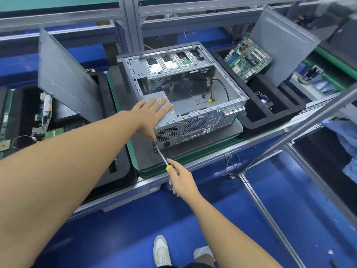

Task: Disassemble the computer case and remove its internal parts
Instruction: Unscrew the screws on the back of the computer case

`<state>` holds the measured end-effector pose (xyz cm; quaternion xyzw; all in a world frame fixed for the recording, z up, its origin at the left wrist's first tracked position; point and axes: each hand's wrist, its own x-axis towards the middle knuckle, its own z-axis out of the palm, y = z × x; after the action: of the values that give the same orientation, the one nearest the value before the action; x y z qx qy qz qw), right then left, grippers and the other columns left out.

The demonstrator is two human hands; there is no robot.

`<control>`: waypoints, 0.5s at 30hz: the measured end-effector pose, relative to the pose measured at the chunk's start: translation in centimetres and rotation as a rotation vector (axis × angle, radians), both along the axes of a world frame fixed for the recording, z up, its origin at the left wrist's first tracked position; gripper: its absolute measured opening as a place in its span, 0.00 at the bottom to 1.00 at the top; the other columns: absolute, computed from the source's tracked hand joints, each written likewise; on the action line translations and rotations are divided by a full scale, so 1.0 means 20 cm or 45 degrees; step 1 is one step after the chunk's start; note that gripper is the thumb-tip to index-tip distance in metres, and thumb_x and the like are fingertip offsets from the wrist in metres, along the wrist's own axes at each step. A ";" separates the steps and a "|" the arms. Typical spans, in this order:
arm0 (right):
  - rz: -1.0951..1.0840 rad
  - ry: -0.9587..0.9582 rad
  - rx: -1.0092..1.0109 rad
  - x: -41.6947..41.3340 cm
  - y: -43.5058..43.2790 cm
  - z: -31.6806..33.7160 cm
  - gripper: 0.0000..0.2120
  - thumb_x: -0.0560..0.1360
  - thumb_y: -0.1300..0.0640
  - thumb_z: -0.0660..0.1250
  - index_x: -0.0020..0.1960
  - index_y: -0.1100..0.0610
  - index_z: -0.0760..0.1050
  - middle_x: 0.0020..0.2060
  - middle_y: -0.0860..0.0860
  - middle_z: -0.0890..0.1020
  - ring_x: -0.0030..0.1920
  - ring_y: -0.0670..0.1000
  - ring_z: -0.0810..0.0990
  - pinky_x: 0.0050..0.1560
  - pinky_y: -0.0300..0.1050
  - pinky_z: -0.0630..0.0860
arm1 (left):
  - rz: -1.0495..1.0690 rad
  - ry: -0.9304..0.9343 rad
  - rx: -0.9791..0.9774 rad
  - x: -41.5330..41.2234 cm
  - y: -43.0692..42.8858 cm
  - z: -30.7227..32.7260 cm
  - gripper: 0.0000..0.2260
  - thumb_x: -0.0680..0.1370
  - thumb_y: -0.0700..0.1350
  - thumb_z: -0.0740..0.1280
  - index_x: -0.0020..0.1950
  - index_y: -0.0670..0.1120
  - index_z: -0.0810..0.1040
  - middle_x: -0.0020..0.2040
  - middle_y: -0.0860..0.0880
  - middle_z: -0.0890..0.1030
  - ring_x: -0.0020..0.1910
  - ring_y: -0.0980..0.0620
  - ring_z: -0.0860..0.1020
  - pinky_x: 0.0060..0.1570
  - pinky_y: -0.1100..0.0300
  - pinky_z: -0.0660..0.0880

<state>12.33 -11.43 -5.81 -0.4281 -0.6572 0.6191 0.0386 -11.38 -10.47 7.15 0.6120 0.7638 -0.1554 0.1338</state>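
1. Two hands work at the case (pixel 212 117), which lies on its side in the middle of the frame, on a dark pad (pixel 146 159). Its top side is open. Inside I see only some cables (pixel 225 88) and the PSU (pixel 154 95), in the lower left corner of the case.
2. Left hand (pixel 150 113) lies flat on top of the PSU, with the fingers straight and a little spread and the thumb down on the rear panel. It presses and grips nothing.
3. Right hand (pixel 181 182), low in the centre, has its fingers curled around the handle of a screwdriver (pixel 164 159). The shaft points up and left, and its tip touches the lower left corner of the rear panel, just beside the power socket. The screw itself is too small to see.
4. One board (pixel 248 59) is already out and leans in the black tray (pixel 270 120) at the upper right, with a small fan (pixel 265 100) below it.
5. In my judgement, the step in hand is unscrewing the PSU from the rear panel. The next move calls for the tip to sit straight in the screw while the left hand steadies the PSU. Once all screws are out, the PSU must be slid back and lifted, with care that no cable catches.
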 end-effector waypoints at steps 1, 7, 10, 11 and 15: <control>-0.011 0.003 -0.029 0.00 0.00 0.01 0.15 0.83 0.46 0.58 0.67 0.34 0.72 0.30 0.46 0.77 0.27 0.47 0.70 0.26 0.42 0.71 | -0.001 0.000 0.001 0.00 0.00 0.00 0.59 0.69 0.61 0.76 0.77 0.59 0.28 0.78 0.53 0.28 0.79 0.47 0.34 0.77 0.46 0.38; -0.104 0.063 -0.340 -0.02 -0.01 0.05 0.11 0.81 0.49 0.58 0.58 0.39 0.77 0.32 0.50 0.78 0.24 0.51 0.69 0.25 0.40 0.67 | 0.000 -0.014 0.006 -0.01 0.00 -0.01 0.59 0.69 0.61 0.76 0.77 0.59 0.28 0.78 0.54 0.28 0.79 0.48 0.34 0.77 0.46 0.38; -0.141 0.145 -0.550 -0.03 -0.02 0.06 0.12 0.82 0.50 0.57 0.57 0.45 0.79 0.33 0.53 0.79 0.24 0.51 0.69 0.25 0.39 0.66 | -0.001 -0.014 0.008 -0.02 0.00 -0.01 0.59 0.69 0.61 0.76 0.77 0.59 0.28 0.78 0.54 0.28 0.79 0.48 0.34 0.77 0.46 0.38; -0.140 0.175 -0.601 -0.03 -0.02 0.05 0.13 0.83 0.50 0.57 0.58 0.48 0.79 0.33 0.54 0.79 0.24 0.51 0.69 0.25 0.39 0.66 | 0.000 -0.014 0.008 -0.02 0.00 -0.01 0.59 0.69 0.61 0.76 0.77 0.59 0.28 0.78 0.54 0.28 0.79 0.48 0.34 0.77 0.46 0.38; -0.085 0.147 -0.459 -0.01 0.00 0.04 0.11 0.83 0.50 0.58 0.58 0.51 0.77 0.32 0.52 0.78 0.24 0.51 0.69 0.24 0.40 0.66 | 0.000 -0.007 0.006 -0.01 0.00 0.00 0.59 0.69 0.61 0.76 0.77 0.59 0.28 0.78 0.53 0.29 0.79 0.47 0.34 0.77 0.46 0.39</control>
<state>12.11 -11.40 -4.97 -0.4135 -0.5178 0.7487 0.0194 -11.52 -10.47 7.09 0.6128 0.7638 -0.1519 0.1343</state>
